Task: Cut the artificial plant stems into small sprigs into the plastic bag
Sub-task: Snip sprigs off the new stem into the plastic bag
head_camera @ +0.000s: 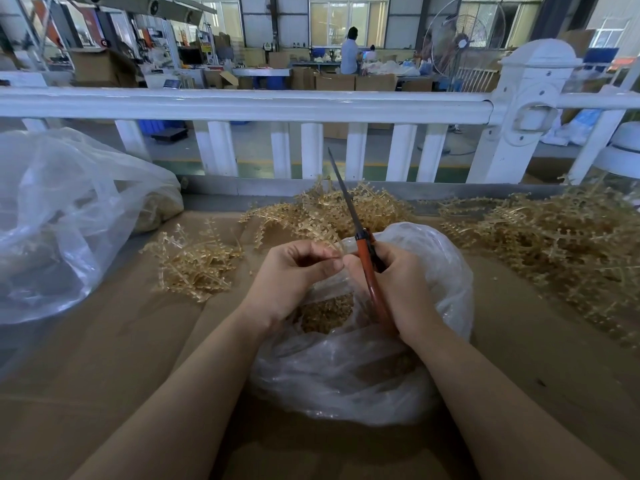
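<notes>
Plenty left: three loose heaps of uncut stems (pixel 554 237) lie across the counter (pixel 104 375), mid-left, centre and right of frame.
Done so far: your plastic bag (pixel 346 375) at centre already holds a bed of sprigs (pixel 325 315).
Left hand (pixel 294 271): curled, pinching a thin stem piece over the bag mouth.
Right hand (pixel 398 282): wrapped round the orange-handled scissors (pixel 367 258), blades together, pointing up.
Upper left: a second bag (pixel 52 220) sits part filled.

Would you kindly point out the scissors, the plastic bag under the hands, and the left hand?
scissors (pixel 367 258): head view, on the orange handle.
plastic bag (pixel 346 375): head view, on its near crumpled wall.
left hand (pixel 294 275): head view, on the back of the hand.
</notes>
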Action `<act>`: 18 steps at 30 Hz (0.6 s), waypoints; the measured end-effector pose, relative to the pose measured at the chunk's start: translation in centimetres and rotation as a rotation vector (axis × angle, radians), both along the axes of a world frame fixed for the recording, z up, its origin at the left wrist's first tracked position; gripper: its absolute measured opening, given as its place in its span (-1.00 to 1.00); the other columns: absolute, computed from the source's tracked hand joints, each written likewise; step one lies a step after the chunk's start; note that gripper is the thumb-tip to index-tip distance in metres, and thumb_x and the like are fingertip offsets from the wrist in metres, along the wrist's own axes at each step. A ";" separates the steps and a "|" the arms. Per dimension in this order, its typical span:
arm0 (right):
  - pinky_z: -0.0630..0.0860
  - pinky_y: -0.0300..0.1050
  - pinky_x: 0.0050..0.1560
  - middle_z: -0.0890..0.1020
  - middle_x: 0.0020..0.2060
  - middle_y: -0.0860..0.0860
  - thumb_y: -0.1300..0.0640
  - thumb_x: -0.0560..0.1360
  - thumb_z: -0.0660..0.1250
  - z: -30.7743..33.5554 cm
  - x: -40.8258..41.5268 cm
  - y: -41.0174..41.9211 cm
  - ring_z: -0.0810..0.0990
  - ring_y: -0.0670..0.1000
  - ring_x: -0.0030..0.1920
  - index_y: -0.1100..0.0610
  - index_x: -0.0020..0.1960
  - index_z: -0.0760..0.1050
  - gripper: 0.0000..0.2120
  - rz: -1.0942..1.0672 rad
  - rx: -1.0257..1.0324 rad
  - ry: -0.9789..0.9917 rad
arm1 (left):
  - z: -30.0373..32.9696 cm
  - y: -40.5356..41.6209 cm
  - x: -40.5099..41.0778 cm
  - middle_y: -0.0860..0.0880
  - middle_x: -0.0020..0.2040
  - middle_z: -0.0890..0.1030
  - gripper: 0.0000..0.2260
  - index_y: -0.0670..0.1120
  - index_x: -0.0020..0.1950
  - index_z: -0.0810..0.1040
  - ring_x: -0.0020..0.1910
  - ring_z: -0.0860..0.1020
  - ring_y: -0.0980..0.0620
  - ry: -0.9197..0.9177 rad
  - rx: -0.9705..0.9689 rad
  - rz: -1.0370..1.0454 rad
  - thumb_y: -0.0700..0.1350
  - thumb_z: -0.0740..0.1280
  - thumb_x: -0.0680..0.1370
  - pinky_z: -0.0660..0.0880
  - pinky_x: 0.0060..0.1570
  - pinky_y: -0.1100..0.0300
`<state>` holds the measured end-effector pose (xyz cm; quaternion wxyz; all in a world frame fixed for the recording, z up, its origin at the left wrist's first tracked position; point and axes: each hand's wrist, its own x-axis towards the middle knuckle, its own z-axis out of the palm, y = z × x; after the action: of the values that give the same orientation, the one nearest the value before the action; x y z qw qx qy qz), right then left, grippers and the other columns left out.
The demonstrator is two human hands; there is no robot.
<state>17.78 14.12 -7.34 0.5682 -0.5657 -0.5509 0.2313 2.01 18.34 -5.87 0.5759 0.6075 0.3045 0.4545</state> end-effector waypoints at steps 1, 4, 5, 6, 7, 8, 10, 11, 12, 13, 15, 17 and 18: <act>0.60 -0.15 -0.27 0.69 -0.29 -0.02 0.09 0.49 0.48 0.0 0.0 0.0 0.66 -0.04 -0.31 0.10 -0.13 0.64 -0.91 -0.001 -0.010 0.004 | 0.0 -0.1 0.0 -0.04 -0.16 0.70 -0.93 -0.09 -0.22 0.67 -0.14 0.64 0.08 0.011 0.012 -0.001 -0.22 0.50 0.36 0.56 -0.04 0.26; 0.62 -0.09 -0.25 0.69 -0.31 -0.01 0.10 0.49 0.47 0.0 0.1 -0.1 0.66 -0.03 -0.33 0.12 -0.13 0.64 -0.91 -0.001 -0.028 -0.015 | 0.0 -0.2 0.0 -0.03 -0.18 0.68 -0.91 -0.15 -0.18 0.63 -0.17 0.63 0.10 0.022 0.032 -0.004 -0.32 0.47 0.42 0.55 -0.08 0.29; 0.62 -0.11 -0.26 0.69 -0.31 -0.02 0.10 0.49 0.48 -0.1 0.1 -0.1 0.66 -0.04 -0.33 0.10 -0.13 0.63 -0.92 0.003 -0.023 -0.024 | 0.0 -0.2 0.0 -0.03 -0.19 0.68 -0.88 -0.12 -0.19 0.63 -0.18 0.62 0.10 0.016 0.025 -0.011 -0.33 0.46 0.43 0.55 -0.10 0.27; 0.62 -0.16 -0.28 0.69 -0.30 -0.04 0.10 0.49 0.47 -0.1 0.1 -0.1 0.66 -0.06 -0.32 0.07 -0.13 0.62 -0.93 0.009 -0.014 -0.028 | 0.0 -0.2 0.0 -0.03 -0.20 0.66 -0.85 -0.08 -0.22 0.63 -0.19 0.61 0.09 0.004 0.010 -0.018 -0.32 0.45 0.45 0.54 -0.14 0.27; 0.59 -0.24 -0.30 0.69 -0.30 -0.07 0.11 0.50 0.47 -0.1 0.1 -0.1 0.66 -0.09 -0.31 0.03 -0.14 0.61 -0.93 0.017 -0.004 -0.029 | 0.0 -0.1 0.0 -0.02 -0.22 0.65 -0.82 -0.03 -0.25 0.62 -0.22 0.59 0.11 -0.008 -0.010 -0.020 -0.30 0.45 0.46 0.53 -0.19 0.29; 0.55 -0.32 -0.32 0.69 -0.31 -0.12 0.12 0.51 0.46 -0.1 0.0 -0.2 0.66 -0.14 -0.31 -0.01 -0.16 0.59 -0.90 0.028 0.007 -0.034 | 0.1 -0.1 -0.1 -0.01 -0.24 0.63 -0.82 0.00 -0.27 0.61 -0.25 0.56 0.12 -0.013 -0.024 -0.012 -0.25 0.46 0.47 0.50 -0.24 0.32; 0.49 -0.41 -0.31 0.66 -0.36 -0.22 0.14 0.53 0.45 0.0 -0.1 -0.3 0.63 -0.22 -0.31 -0.07 -0.18 0.57 -0.84 0.055 0.021 -0.057 | 0.1 0.1 -0.2 -0.03 -0.25 0.62 -0.87 -0.01 -0.27 0.58 -0.28 0.53 0.13 -0.010 -0.032 0.016 -0.12 0.47 0.45 0.47 -0.30 0.36; 0.48 -0.42 -0.30 0.64 -0.38 -0.24 0.14 0.53 0.44 0.0 -0.1 -0.3 0.63 -0.24 -0.31 -0.08 -0.17 0.57 -0.84 0.064 0.024 -0.073 | 0.1 0.1 -0.3 -0.04 -0.25 0.62 -0.88 -0.03 -0.26 0.58 -0.29 0.54 0.13 -0.012 -0.030 0.026 -0.11 0.47 0.45 0.48 -0.32 0.37; 0.47 -0.42 -0.29 0.64 -0.38 -0.25 0.13 0.53 0.44 0.0 -0.2 -0.3 0.62 -0.24 -0.31 -0.08 -0.17 0.57 -0.84 0.065 0.026 -0.089 | 0.0 0.1 -0.3 -0.05 -0.25 0.63 -0.88 -0.04 -0.26 0.59 -0.29 0.54 0.13 -0.014 -0.019 0.031 -0.13 0.46 0.47 0.48 -0.32 0.37; 0.48 -0.41 -0.28 0.64 -0.38 -0.25 0.12 0.54 0.44 0.0 -0.2 -0.3 0.63 -0.24 -0.30 -0.08 -0.16 0.57 -0.86 0.056 0.030 -0.101 | 0.0 0.2 -0.3 -0.05 -0.25 0.64 -0.88 -0.05 -0.25 0.61 -0.29 0.55 0.13 -0.016 0.002 0.038 -0.16 0.45 0.49 0.48 -0.29 0.36; 0.51 -0.36 -0.24 0.65 -0.35 -0.19 0.07 0.54 0.44 -0.2 -0.2 -0.3 0.64 -0.20 -0.26 -0.08 -0.12 0.58 -0.90 0.006 0.041 -0.128 | -0.1 0.1 -0.3 -0.04 -0.25 0.64 -0.90 -0.07 -0.20 0.64 -0.26 0.55 0.11 -0.020 0.052 0.067 -0.20 0.43 0.51 0.48 -0.21 0.33; 0.56 -0.27 -0.18 0.64 -0.32 -0.18 -0.05 0.53 0.45 -0.4 0.0 -0.3 0.63 -0.19 -0.22 -0.12 -0.07 0.55 -0.92 -0.099 0.048 -0.232 | 0.0 0.1 -0.3 0.02 -0.26 0.64 -0.94 -0.08 -0.15 0.65 -0.23 0.54 0.11 -0.043 0.087 0.122 -0.19 0.43 0.51 0.48 -0.17 0.31; 0.55 -0.26 -0.19 0.63 -0.30 -0.18 -0.14 0.51 0.45 -0.5 0.1 -0.3 0.62 -0.19 -0.22 -0.13 -0.06 0.54 -0.86 -0.146 0.050 -0.298 | 0.1 0.1 -0.3 0.04 -0.26 0.64 -0.95 -0.08 -0.13 0.66 -0.23 0.53 0.11 -0.064 0.100 0.154 -0.20 0.42 0.52 0.48 -0.16 0.31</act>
<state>17.83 13.82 -7.86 0.5094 -0.6179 -0.5922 0.0890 1.68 18.48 -5.80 0.5176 0.5954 0.3088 0.5312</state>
